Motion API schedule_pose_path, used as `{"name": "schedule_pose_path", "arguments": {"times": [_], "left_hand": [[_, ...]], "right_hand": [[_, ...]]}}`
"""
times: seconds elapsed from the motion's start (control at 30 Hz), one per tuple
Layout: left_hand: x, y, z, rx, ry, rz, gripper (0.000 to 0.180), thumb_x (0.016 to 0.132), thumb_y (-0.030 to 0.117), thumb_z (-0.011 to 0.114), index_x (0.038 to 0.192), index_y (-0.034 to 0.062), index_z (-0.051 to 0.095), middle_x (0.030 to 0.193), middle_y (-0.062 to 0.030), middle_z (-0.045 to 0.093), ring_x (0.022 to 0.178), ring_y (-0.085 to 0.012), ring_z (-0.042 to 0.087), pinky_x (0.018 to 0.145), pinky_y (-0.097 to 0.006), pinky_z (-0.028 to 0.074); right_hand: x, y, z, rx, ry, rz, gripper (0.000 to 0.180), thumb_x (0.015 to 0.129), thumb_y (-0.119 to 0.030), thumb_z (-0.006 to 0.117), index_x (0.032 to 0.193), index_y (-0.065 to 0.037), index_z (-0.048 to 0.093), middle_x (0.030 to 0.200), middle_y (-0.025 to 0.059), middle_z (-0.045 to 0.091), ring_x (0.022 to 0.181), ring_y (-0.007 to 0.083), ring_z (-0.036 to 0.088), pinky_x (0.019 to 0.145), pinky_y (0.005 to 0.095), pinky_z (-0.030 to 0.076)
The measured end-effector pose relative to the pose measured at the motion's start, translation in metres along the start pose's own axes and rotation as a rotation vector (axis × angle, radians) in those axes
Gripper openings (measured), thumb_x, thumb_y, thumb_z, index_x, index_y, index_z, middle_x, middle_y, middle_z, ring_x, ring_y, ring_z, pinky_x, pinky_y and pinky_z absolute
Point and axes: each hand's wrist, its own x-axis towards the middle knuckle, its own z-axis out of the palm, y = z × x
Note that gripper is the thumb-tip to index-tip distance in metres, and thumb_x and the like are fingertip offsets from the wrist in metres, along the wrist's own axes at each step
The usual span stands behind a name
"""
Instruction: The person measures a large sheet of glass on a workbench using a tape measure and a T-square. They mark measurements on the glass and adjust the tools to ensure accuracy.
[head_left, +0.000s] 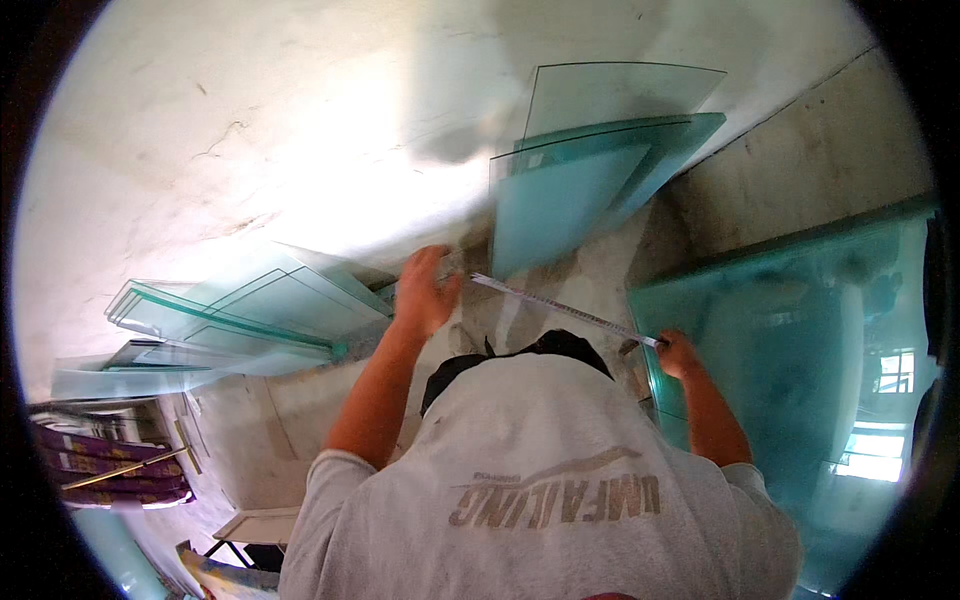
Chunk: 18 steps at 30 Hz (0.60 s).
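My right hand (678, 353) is closed around one end of a pale measuring tape (560, 306). The marked strip slants up and to the left from that fist, across the front of my body. Just short of its far end is my left hand (430, 292), raised with the fingers apart and holding nothing; a small gap separates it from the strip. Beyond the strip, several greenish glass sheets (570, 195) lean against the pale wall. Close by my right hand stands the edge of a large glass sheet (780, 400).
More glass panes (240, 310) lean along the wall at the left. Purple bundles (110, 465) lie at the far left with a thin rod (125, 468) across them. A wooden-topped table (255, 525) stands at the lower left. Windows reflect in the big right-hand sheet.
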Motion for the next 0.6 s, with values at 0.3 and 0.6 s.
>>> {"name": "schedule_pose_path", "arguments": {"times": [0.3,0.6], "left_hand": [[0.142,0.061,0.134,0.355,-0.133,0.204,0.066,0.087,0.022,0.068,0.147,0.0039,0.047,0.159,-0.0212,0.037,0.148,-0.0395,0.034,0.122,-0.053,0.03],[0.155,0.066,0.178,0.468,0.055,-0.03,0.071,0.08,0.019,0.074,0.145,0.0052,0.05,0.149,-0.0166,0.048,0.14,-0.0369,0.043,0.118,-0.05,0.034]], "right_hand": [[0.086,0.139,-0.051,-0.141,0.01,-0.278,0.02,0.092,-0.017,0.064,0.099,0.001,0.07,0.088,0.0177,0.07,0.079,0.0354,0.066,0.076,0.0457,0.055],[0.19,0.173,-0.142,0.421,-0.184,0.002,0.019,0.096,-0.019,0.064,0.09,0.0,0.065,0.075,0.0045,0.059,0.065,0.0149,0.055,0.061,0.0362,0.047]]}}
